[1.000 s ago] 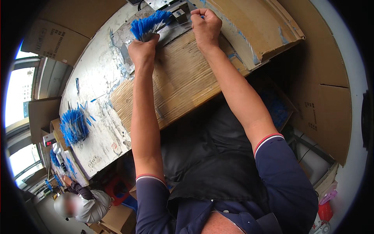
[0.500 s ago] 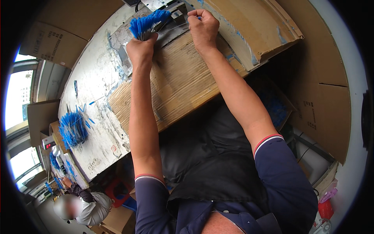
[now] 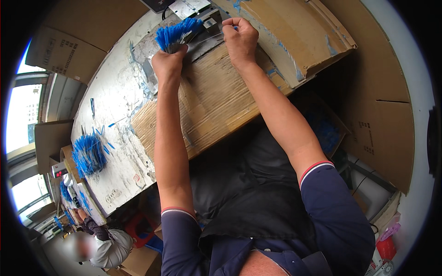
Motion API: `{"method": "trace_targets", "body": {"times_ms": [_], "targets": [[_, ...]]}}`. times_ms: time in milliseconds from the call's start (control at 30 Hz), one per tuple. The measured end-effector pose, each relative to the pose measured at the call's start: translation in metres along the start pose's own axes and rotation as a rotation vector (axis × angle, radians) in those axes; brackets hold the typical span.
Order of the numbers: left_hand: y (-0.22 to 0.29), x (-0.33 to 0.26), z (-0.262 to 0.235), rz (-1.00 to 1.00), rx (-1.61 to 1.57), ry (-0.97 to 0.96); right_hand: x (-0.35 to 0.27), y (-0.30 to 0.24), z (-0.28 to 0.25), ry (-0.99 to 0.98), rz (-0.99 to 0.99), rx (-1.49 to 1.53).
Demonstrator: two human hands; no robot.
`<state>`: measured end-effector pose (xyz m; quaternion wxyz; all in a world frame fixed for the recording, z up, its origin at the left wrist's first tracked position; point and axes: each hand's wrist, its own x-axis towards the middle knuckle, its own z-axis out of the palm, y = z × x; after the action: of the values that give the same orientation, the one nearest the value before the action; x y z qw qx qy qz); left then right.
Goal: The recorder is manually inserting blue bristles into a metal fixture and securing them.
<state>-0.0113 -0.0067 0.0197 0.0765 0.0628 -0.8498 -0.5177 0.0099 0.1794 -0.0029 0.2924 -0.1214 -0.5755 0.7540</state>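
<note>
Here, left grip (image 3: 167,65) holds blue-tipped strands (image 3: 176,35), perhaps wires

The single view comes from a fisheye camera on the person's head, the left one of a side-by-side pair. It looks steeply down from above the near edge of the worktop (image 3: 122,158), facing across it. It is near enough for the left hand (image 3: 167,63) and right hand (image 3: 241,41) to show whole over the worktop, yet wide enough to catch a window (image 3: 27,108) left of the worktop and cardboard (image 3: 375,131) right of it.
</note>
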Motion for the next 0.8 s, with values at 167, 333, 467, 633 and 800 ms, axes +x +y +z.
{"method": "trace_targets", "body": {"times_ms": [167, 333, 467, 633, 800], "targets": [[0.001, -0.004, -0.009, -0.03, 0.028, 0.004, -0.002, -0.004, 0.0, -0.025, 0.018, 0.102], [0.0, -0.021, -0.025, -0.073, -0.104, -0.036, -0.006, -0.022, -0.002, -0.267, 0.177, 0.225], [-0.009, -0.032, -0.03, -0.054, -0.206, -0.047, -0.006, -0.031, -0.004, -0.391, 0.275, 0.262], [-0.015, -0.041, -0.033, -0.05, -0.218, -0.032, -0.01, -0.031, -0.003, -0.504, 0.313, 0.271], [-0.017, -0.044, -0.031, 0.037, -0.203, -0.004, -0.007, -0.024, -0.003, -0.482, 0.301, 0.235]]}}
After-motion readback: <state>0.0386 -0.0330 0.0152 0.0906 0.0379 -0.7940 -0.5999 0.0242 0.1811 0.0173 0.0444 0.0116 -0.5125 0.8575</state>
